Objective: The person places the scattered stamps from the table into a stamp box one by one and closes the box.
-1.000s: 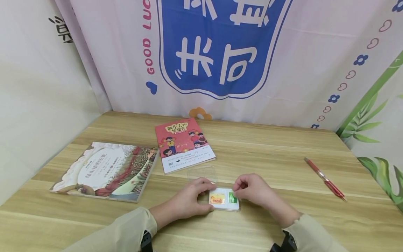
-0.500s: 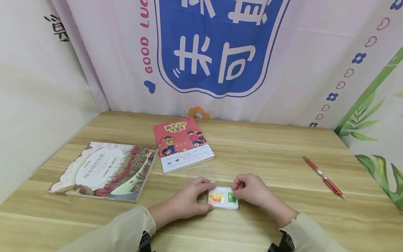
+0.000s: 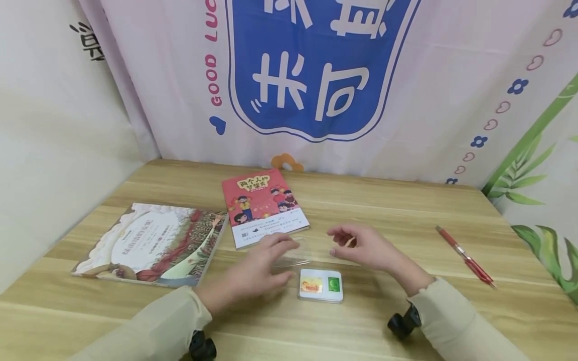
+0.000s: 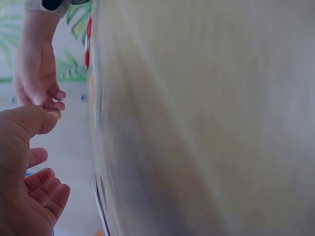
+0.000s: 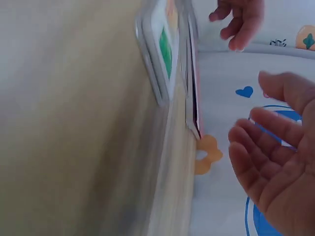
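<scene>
The left hand [image 3: 250,268], thumb and fingers parted and empty, is the nearer of 2 to the clear lid [image 3: 301,253], which we see below frame centre, above the crosswise white case [image 3: 324,288].

head: above, forward-down at table [image 3: 384,200] | wrists: close, low, sideways | wrists share: left hand [image 3: 255,265], right hand [image 3: 367,246], backdrop [image 3: 311,45]

I wear long sleeves [image 3: 153,323] of plain pale beige, creased near the cuffs [image 3: 197,307], and at each cuff sits a small black device [image 3: 405,322] with a rounded end.
</scene>
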Demonstrator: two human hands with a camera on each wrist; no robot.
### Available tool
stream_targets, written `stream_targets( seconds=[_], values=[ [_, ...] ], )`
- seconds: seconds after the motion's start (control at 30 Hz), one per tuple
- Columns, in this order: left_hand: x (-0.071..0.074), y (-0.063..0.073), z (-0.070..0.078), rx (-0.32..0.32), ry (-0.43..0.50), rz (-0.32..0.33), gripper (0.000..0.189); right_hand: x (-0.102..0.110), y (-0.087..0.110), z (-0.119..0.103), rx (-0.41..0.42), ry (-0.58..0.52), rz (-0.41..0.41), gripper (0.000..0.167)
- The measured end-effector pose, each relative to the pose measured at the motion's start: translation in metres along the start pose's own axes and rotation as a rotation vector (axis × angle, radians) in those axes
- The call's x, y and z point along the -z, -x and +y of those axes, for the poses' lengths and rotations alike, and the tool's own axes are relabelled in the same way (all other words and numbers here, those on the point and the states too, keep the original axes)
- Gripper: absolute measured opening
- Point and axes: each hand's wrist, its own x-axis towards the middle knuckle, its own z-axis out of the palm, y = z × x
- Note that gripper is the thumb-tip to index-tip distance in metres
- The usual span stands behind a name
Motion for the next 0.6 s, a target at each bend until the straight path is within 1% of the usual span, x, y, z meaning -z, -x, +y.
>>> stream_targets(
  seconds=[0.07,0.1,0.2,0.27,0.33,0.47,0.6],
  values=[
    [0.006,-0.001,-0.006,0.018,-0.012,0.025,0.058,0.003,-0.009,0.003,0.071,0.041,-0.047,0.042],
    [0.008,-0.001,-0.009,0.030,-0.008,0.029,0.059,0.003,-0.013,0.004,0.091,0.049,-0.071,0.044],
    [0.013,0.001,-0.018,0.058,-0.021,0.013,0.061,0.002,-0.025,0.007,0.088,0.052,-0.137,0.047],
    [0.015,0.001,-0.022,0.080,-0.023,-0.018,0.062,-0.001,-0.032,0.008,0.059,0.047,-0.176,0.049],
    [0.015,0.001,-0.026,0.101,-0.029,-0.051,0.062,-0.004,-0.039,0.009,0.049,0.051,-0.210,0.051],
    [0.015,0.000,-0.034,0.142,-0.038,-0.094,0.058,-0.011,-0.048,0.007,0.083,0.089,-0.260,0.054],
    [0.016,-0.002,-0.039,0.156,-0.046,-0.109,0.056,-0.017,-0.054,0.004,0.133,0.147,-0.283,0.053]
  ],
)
